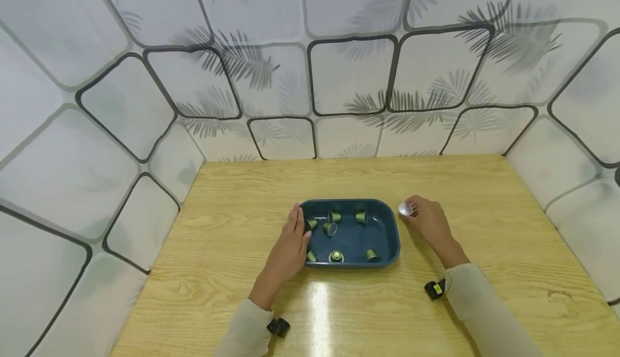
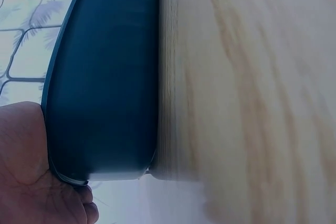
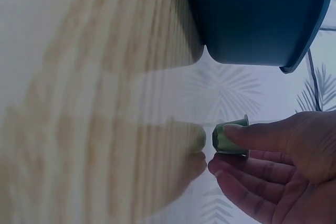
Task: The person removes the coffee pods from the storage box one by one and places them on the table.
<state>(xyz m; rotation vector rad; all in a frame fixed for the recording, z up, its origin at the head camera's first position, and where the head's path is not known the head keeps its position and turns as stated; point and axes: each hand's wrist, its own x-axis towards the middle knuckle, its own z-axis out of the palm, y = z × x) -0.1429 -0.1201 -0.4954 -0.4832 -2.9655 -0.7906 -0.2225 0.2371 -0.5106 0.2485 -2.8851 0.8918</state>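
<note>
A dark blue rectangular tray stands on the wooden table with several green coffee capsules inside. Some capsules lie on their sides; an upside-down capsule sits near the front wall. My left hand holds the tray's left end, its thumb over the rim and its fingers along the outside. Just off the tray's right end, my right hand pinches another green coffee capsule between thumb and fingers. This capsule's silvery lid faces up in the head view. In the right wrist view, thumb and capsule are close over the tabletop.
The light wooden table reaches back to a patterned cloth wall, with cloth at both sides too. A black wrist strap mount hangs at the left sleeve, another mount at the right.
</note>
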